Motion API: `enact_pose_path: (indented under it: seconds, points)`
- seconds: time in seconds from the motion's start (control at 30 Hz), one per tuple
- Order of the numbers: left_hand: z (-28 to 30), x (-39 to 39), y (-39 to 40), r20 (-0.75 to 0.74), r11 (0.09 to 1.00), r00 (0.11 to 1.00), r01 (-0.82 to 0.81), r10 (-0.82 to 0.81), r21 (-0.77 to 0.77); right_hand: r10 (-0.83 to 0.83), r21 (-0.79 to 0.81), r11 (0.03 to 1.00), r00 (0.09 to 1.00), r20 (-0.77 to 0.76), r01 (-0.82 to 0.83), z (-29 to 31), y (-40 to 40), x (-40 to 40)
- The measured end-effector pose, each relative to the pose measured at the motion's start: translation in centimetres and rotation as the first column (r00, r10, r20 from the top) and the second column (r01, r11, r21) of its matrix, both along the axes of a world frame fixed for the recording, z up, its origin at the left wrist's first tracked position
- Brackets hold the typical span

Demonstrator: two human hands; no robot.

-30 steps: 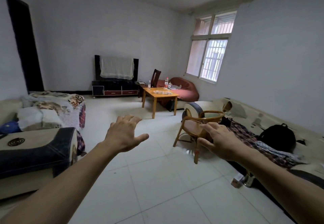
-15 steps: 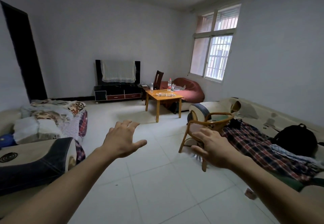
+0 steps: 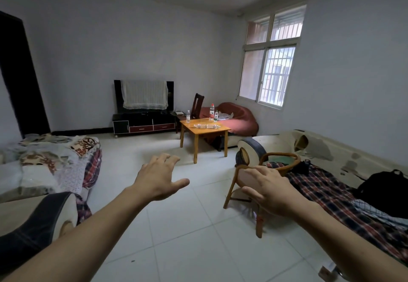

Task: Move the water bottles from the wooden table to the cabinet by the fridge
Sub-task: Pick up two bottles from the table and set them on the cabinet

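Note:
A small wooden table (image 3: 220,130) stands across the room, ahead and a little right. Two water bottles stand upright at its far edge: a tall red-capped one (image 3: 212,109) and a shorter green-labelled one (image 3: 216,116). Another bottle (image 3: 188,116) stands just left of the table's far corner, and clear bottles (image 3: 206,126) lie flat on the tabletop. My left hand (image 3: 157,177) and my right hand (image 3: 270,188) are stretched out in front of me, fingers spread, holding nothing, well short of the table. No fridge or cabinet beside one is in view.
A wooden armchair (image 3: 265,171) stands just behind my right hand. A sofa with plaid cloth (image 3: 331,191) and a black backpack (image 3: 384,190) runs along the right wall. A covered sofa (image 3: 44,162) is at left, a TV stand (image 3: 143,122) and red beanbag (image 3: 240,118) at the back.
The view has moved forward and tilted up; the table and bottles look nearer and larger. Both hands stay spread and empty in front of me.

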State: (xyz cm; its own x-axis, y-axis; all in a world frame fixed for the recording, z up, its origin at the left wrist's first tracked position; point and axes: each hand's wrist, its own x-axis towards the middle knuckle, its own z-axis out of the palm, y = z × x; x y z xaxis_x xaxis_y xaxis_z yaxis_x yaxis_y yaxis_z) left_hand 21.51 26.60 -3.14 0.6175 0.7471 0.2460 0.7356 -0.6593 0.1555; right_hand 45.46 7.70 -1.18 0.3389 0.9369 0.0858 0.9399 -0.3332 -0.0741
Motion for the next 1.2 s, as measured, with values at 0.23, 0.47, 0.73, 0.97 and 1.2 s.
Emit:
enact_pose_path:
  seconds: [0.23,0.47,0.73,0.97,1.2]
  points:
    - [-2.3,4.3,11.2,0.001,0.998,1.000,0.012,-0.012,-0.056,-0.026,0.001,1.000,0.999,0.040,0.026,-1.2,10.6,3.8]
    - [-0.7,7.1,25.4,0.030,0.999,1.000,0.003,-0.001,-0.054,-0.026,0.050,0.998,0.998,0.050,0.024,0.0,24.1,7.1]
    - [-3.5,10.6,36.1,0.006,0.992,1.000,0.000,0.001,-0.123,-0.023,0.093,0.996,0.997,0.074,0.016,-2.0,35.5,11.2]
    - [-4.5,18.7,45.0,-0.048,0.995,0.998,0.022,-0.027,-0.093,-0.039,0.151,0.988,0.999,0.029,0.034,-4.0,45.5,20.1]
    - [-2.1,28.0,54.7,-0.062,0.996,0.997,0.049,-0.053,-0.076,-0.050,0.151,0.987,0.999,-0.004,0.050,-3.7,56.3,30.6]
